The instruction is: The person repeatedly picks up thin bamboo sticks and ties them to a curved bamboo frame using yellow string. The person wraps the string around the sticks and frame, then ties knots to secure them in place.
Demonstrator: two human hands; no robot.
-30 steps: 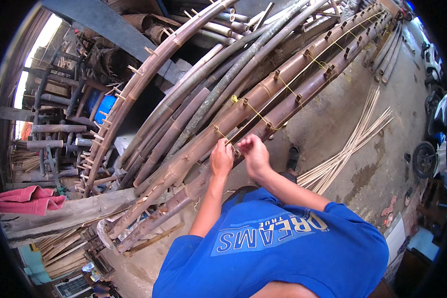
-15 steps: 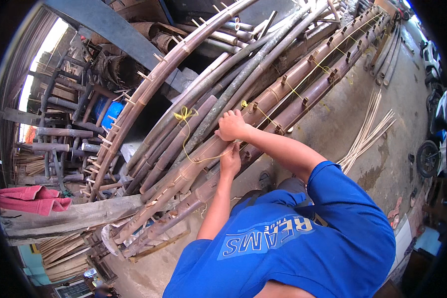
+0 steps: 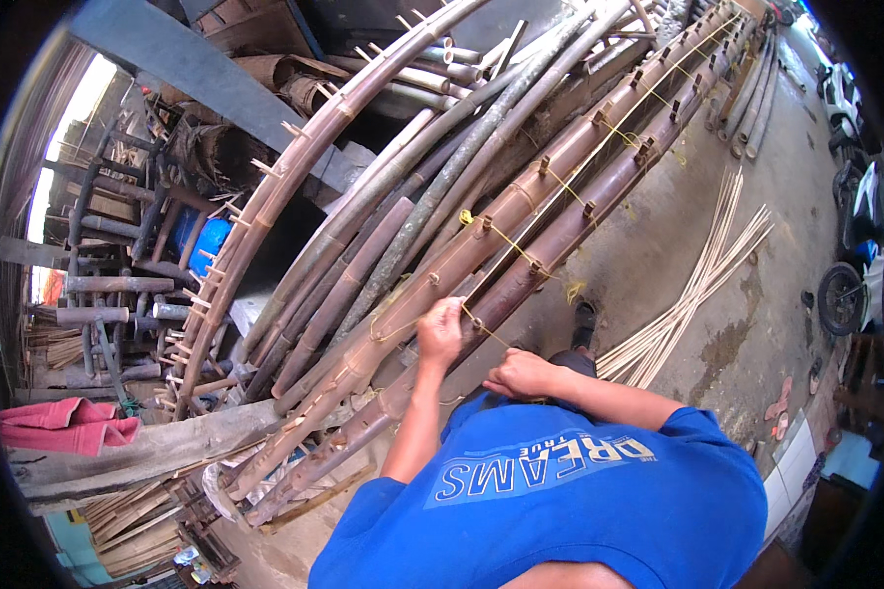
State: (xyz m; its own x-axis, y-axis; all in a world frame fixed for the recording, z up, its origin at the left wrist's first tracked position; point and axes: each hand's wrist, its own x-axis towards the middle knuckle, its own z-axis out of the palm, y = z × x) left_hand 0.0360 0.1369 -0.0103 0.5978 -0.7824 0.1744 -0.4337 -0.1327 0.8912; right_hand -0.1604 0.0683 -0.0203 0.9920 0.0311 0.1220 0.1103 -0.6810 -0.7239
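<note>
Two long brown bamboo poles, an upper one (image 3: 517, 208) and a lower one (image 3: 521, 285), run side by side and slant up to the right. Dark stubs stick out along both, and thin yellow cord (image 3: 501, 338) ties across between them. My left hand (image 3: 439, 332) is closed at the gap between the poles, its fingertips pinched on the cord close to a stub on the lower pole. Near my body, my right hand (image 3: 523, 375) is a fist on the same cord, which stretches tight from that stub. A loose loop of cord lies over the upper pole.
A curved bamboo pole with pegs (image 3: 295, 157) and a pile of bamboo poles (image 3: 363, 231) lie behind. Thin split sticks (image 3: 692, 285) are heaped on the floor at right, with motorcycles (image 3: 850, 294) beyond. A pink towel (image 3: 67, 424) hangs at the left.
My right hand has moved from the upper pole down toward my body, drawing the cord tight. The left hand has shifted slightly left. The yellow cord bundle beyond the upper pole has dropped from sight.
</note>
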